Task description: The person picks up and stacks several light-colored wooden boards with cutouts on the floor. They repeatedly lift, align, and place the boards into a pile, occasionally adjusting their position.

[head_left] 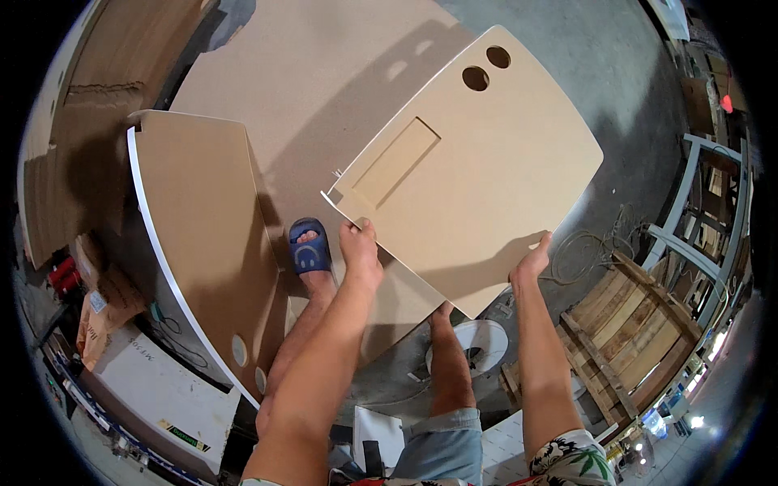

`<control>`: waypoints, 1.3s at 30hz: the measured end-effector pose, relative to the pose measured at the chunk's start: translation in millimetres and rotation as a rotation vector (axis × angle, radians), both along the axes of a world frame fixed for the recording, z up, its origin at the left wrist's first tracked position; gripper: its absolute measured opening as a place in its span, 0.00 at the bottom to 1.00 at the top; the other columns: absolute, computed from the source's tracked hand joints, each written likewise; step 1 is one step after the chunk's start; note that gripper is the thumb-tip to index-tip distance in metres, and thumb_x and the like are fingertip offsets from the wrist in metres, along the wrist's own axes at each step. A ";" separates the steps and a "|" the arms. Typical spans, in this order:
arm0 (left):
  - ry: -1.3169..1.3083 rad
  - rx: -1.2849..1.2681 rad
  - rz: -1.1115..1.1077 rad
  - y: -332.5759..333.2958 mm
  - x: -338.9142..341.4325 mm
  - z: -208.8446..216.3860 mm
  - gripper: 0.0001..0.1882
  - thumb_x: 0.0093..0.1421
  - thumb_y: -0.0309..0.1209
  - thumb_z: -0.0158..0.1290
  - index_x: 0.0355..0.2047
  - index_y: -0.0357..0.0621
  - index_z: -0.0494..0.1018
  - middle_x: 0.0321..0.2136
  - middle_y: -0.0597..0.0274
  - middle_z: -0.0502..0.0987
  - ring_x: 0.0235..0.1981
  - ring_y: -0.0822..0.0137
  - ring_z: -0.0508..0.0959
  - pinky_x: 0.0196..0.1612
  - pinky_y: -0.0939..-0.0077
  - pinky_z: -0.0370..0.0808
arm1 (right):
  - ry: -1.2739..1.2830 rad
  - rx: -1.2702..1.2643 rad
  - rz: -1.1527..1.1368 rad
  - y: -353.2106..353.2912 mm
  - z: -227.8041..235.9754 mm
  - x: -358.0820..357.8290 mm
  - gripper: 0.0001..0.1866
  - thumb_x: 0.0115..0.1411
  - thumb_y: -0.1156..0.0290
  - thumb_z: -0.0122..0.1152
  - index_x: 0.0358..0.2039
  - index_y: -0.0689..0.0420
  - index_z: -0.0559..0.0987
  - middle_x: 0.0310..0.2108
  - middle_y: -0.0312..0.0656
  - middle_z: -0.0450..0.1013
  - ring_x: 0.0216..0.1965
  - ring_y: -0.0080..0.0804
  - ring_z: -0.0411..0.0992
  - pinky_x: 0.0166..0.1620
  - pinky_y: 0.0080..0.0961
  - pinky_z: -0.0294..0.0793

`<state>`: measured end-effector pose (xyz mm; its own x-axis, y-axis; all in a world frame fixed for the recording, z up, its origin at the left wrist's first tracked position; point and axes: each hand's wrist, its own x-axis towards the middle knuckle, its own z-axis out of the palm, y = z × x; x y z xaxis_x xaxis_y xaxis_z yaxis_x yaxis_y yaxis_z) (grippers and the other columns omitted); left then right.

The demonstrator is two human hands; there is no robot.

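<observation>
Held tilted in front of me is a tan fibreboard panel (494,170) with thin white edging. Two round holes pierce its far corner, and a rectangular recess (397,166) runs along its left side. My left hand (361,257) grips the near left edge, fingers closed round it with the tips hidden. On the right edge, near the close corner, my right hand (532,261) is closed, its thumb on top and its fingers underneath out of sight. A second tan panel (203,219), white along its curved edge, stands on my left beside my slippered foot (309,247).
A large brown sheet (316,57) covers the floor ahead. Beside my leg lies a white roll (492,344). At right are a wooden pallet (620,324), a loose cable coil (592,251) and a grey metal frame (689,194). A white carton (154,397) sits at lower left.
</observation>
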<state>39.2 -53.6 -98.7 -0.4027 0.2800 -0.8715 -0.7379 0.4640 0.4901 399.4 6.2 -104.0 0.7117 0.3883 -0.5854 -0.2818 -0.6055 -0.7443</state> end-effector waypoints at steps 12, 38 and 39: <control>-0.133 0.073 0.018 30.6 -16.1 -22.4 0.18 0.72 0.19 0.44 0.60 0.46 0.70 0.47 0.67 0.76 0.49 0.70 0.76 0.58 0.66 0.76 | -0.084 -0.056 -0.026 28.4 -30.6 -11.9 0.36 0.69 0.40 0.56 0.53 0.67 0.77 0.46 0.47 0.76 0.42 0.41 0.76 0.43 0.44 0.79; 0.128 0.028 -0.242 31.5 1.2 -23.8 0.16 0.61 0.19 0.54 0.51 0.35 0.74 0.45 0.58 0.82 0.44 0.66 0.81 0.49 0.74 0.74 | -0.058 -0.212 0.280 15.7 -68.1 35.4 0.15 0.72 0.58 0.51 0.43 0.57 0.79 0.34 0.37 0.76 0.33 0.29 0.76 0.37 0.30 0.78; 0.107 0.034 -0.239 33.7 0.4 -24.0 0.16 0.61 0.20 0.54 0.51 0.36 0.74 0.45 0.59 0.82 0.45 0.67 0.81 0.48 0.74 0.74 | -0.038 -0.210 0.274 16.5 -66.8 36.7 0.15 0.72 0.59 0.52 0.42 0.57 0.79 0.33 0.37 0.76 0.33 0.28 0.75 0.36 0.30 0.77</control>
<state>39.6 -19.9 -122.7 -0.4111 0.4068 -0.8158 -0.5527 0.6004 0.5779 436.1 22.7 -170.9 0.6204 0.4420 -0.6479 -0.0620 -0.7959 -0.6023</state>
